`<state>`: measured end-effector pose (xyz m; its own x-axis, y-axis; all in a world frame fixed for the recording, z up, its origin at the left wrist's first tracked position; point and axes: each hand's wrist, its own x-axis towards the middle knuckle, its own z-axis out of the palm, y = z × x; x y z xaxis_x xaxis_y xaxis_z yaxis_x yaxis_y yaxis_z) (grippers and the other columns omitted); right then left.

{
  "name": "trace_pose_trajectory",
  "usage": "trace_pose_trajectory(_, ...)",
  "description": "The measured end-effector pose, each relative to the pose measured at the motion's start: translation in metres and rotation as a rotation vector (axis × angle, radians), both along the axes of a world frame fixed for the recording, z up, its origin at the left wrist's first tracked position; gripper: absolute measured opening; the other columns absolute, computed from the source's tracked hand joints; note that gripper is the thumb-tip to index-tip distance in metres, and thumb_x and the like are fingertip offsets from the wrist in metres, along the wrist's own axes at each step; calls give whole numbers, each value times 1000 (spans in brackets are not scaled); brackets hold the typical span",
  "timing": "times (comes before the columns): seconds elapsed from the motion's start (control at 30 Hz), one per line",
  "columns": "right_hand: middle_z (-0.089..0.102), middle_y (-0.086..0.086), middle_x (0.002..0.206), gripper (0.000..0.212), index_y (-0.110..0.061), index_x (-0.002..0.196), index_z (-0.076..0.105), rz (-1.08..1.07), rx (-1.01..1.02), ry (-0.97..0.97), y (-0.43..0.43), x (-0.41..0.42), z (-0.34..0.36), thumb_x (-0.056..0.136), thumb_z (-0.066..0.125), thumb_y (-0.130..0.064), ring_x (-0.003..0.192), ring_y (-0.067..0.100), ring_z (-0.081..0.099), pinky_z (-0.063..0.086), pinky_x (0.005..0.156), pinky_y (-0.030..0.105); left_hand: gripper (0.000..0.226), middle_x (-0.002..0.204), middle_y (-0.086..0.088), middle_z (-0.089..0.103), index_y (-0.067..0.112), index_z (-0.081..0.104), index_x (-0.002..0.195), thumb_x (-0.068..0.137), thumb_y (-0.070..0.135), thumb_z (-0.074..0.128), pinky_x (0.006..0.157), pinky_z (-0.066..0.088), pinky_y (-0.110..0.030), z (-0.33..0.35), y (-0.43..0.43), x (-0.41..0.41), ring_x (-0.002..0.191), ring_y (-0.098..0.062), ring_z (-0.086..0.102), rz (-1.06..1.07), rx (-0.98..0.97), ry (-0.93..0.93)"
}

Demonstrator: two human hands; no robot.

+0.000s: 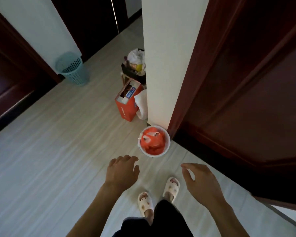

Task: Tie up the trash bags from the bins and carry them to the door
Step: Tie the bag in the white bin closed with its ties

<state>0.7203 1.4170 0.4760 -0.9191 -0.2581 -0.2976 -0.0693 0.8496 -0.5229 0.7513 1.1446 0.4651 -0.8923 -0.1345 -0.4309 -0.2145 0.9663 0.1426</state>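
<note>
Nearest, the left hand [121, 170] and right hand [197, 178] hovered empty, each grip spread apart, above slippered feet. Just ahead, the white bin [167, 144] stood at the wall corner, its orange bag [153, 141] probably light, soft and slippery; the loose handles look best to gather. Beyond, an orange box [128, 108] and a blue basket [72, 68] stood clear.

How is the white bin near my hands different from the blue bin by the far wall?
The white bin has solid walls; the blue bin has perforated mesh walls. The white bin holds an orange bag; no bag shows in the blue bin. The white bin stands at the wall corner, nearer both hands. Both are round and upright.
</note>
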Motion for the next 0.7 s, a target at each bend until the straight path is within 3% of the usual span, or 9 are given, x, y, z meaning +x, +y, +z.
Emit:
trace_pose_trajectory(0.1,63,-20,122,30,-34,126,62,95,35,-103,-13,-56,-32,99,50,-39,118,2,50,40,95,17,42,132,8,59,34,50,135,97,45,38,101,40,-36,-38,-8,-43,118,-18,56,19,-11,-94)
trace_pose_trajectory(0.2,60,-22,127,33,-37,129,57,223,103,-202,-27,-104,-79,100,43,-43,122,3,47,41,100,22,41,130,4,60,31,51,134,97,41,38,99,41,-37,-89,-20,-78,116,-19,57,48,-5,-205)
trace_pose_trajectory(0.33,61,-18,125,33,-35,128,57,309,220,-321,-50,-155,-149,100,43,-44,118,5,50,43,92,18,37,127,3,60,29,53,131,97,36,38,98,41,-38,-170,-42,-112,115,-20,57,91,23,-344)
trace_pose_trajectory(0.5,66,-12,116,30,-28,124,60,273,235,-343,-80,-195,-248,100,46,-40,108,4,57,43,82,13,38,127,6,61,32,54,131,96,40,40,98,42,-36,-277,-67,-148,116,-18,57,41,53,-411)
trace_pose_trajectory(0.7,67,-9,116,32,-28,127,59,95,212,-355,-92,-214,-396,100,46,-41,112,8,58,48,89,21,46,135,3,54,32,44,139,95,46,43,100,45,-39,-419,-100,-196,119,-19,54,82,135,-449)
